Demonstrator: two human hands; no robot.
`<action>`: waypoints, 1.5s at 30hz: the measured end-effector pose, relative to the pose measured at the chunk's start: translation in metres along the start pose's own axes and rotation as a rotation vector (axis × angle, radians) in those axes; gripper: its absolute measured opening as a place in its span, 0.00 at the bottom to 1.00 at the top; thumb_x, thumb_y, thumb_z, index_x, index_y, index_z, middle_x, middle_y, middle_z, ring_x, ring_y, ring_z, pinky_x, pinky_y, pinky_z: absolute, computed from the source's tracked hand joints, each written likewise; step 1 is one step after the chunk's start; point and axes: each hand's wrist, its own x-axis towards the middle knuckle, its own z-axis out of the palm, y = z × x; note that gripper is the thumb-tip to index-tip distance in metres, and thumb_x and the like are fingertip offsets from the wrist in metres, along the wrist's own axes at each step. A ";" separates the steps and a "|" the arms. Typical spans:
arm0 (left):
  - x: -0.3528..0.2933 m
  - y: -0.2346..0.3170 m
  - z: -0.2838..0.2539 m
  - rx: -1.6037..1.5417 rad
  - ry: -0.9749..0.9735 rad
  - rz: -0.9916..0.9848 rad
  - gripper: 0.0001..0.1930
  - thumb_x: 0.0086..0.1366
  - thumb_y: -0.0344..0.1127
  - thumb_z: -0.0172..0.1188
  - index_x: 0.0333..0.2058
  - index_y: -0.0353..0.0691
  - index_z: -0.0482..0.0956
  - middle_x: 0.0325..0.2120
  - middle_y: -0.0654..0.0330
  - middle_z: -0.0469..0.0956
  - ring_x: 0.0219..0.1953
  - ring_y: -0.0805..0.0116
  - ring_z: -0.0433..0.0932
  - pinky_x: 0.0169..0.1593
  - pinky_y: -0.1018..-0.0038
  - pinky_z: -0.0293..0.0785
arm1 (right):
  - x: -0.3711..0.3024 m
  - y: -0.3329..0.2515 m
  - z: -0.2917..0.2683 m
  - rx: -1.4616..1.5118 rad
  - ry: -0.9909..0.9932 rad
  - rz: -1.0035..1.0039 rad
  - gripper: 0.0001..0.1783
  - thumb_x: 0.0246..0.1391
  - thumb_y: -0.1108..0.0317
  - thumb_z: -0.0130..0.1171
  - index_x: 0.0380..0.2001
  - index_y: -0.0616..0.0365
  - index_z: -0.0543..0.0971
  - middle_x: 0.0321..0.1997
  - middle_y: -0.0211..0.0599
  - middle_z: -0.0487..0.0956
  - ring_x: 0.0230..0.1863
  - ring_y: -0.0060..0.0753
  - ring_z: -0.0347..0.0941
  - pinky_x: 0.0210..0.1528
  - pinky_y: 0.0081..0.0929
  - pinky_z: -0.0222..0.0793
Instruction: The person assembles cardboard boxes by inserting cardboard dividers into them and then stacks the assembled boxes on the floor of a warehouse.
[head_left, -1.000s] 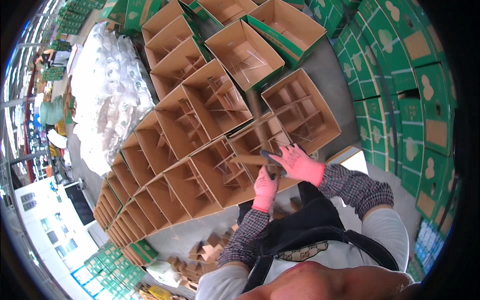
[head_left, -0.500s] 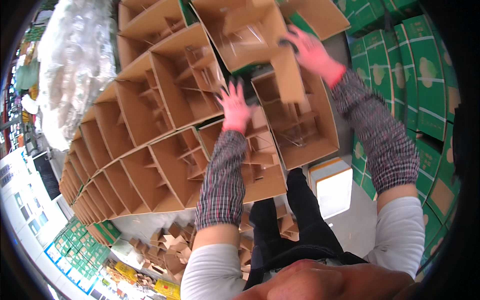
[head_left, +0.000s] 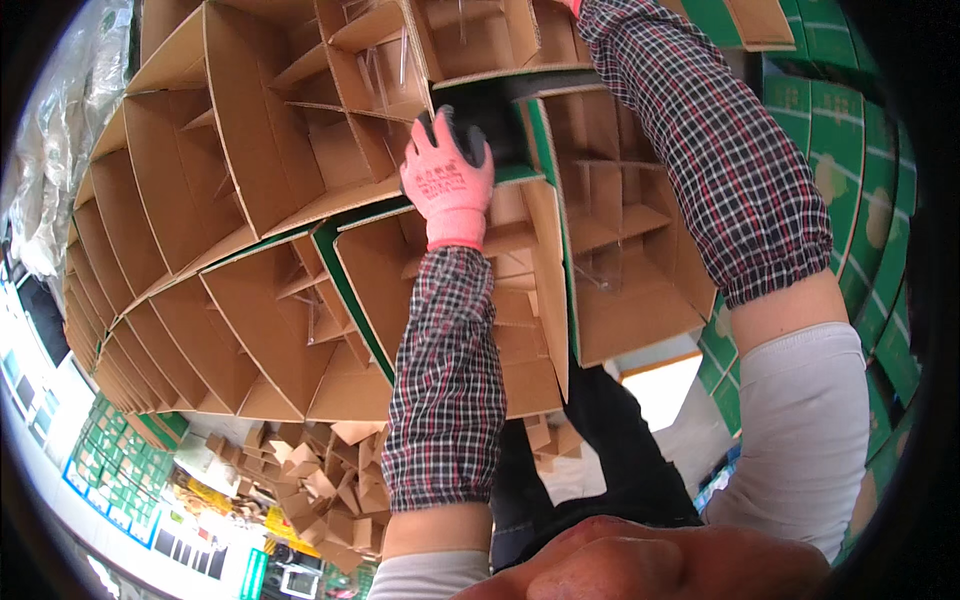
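Note:
My left hand (head_left: 447,185), in a pink glove with dark fingertips and palm, has its fingers apart. It hovers over or touches the edges around a dark gap (head_left: 490,125) between open cardboard boxes; contact is unclear. Just below it sits an open box (head_left: 375,265) with cardboard dividers inside. To its right stands another divided box (head_left: 625,315) with clear plastic in it. My right arm reaches to the top edge, where only a sliver of the right glove (head_left: 573,5) shows; its fingers are out of view. Beyond the gap lies a further open box (head_left: 480,55).
Rows of open divided boxes (head_left: 170,200) curve away to the left. Green cartons (head_left: 840,150) are stacked on the right. Clear plastic wrap (head_left: 60,130) hangs at the upper left. Loose cardboard dividers (head_left: 320,480) pile up below, and a white box (head_left: 665,385) stands near my legs.
My right hand has gone from the box edge up to the top rim of the picture. The flap hanging over the right box no longer shows there. My left hand stays near the gap.

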 end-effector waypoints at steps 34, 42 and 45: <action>-0.006 -0.021 -0.029 0.060 0.113 0.101 0.34 0.43 0.49 0.63 0.49 0.45 0.64 0.46 0.48 0.64 0.49 0.53 0.64 0.51 0.60 0.61 | -0.199 -0.030 -0.075 -0.186 0.586 0.056 0.19 0.49 0.60 0.48 0.43 0.59 0.69 0.42 0.49 0.70 0.42 0.48 0.66 0.44 0.40 0.63; -0.360 -0.120 -0.172 -0.758 -0.134 -0.275 0.31 0.36 0.32 0.64 0.44 0.40 0.67 0.52 0.42 0.53 0.55 0.42 0.52 0.56 0.55 0.51 | -0.525 -0.270 -0.086 0.887 -0.547 0.399 0.23 0.48 0.74 0.49 0.50 0.64 0.64 0.50 0.48 0.67 0.53 0.44 0.62 0.55 0.34 0.55; -0.471 -0.248 -0.162 -0.373 0.122 -0.866 0.37 0.41 0.33 0.63 0.52 0.37 0.57 0.48 0.46 0.57 0.52 0.48 0.56 0.56 0.57 0.51 | -0.587 -0.372 -0.106 0.957 -1.022 0.049 0.25 0.42 0.70 0.57 0.48 0.60 0.67 0.49 0.45 0.67 0.51 0.44 0.63 0.53 0.33 0.59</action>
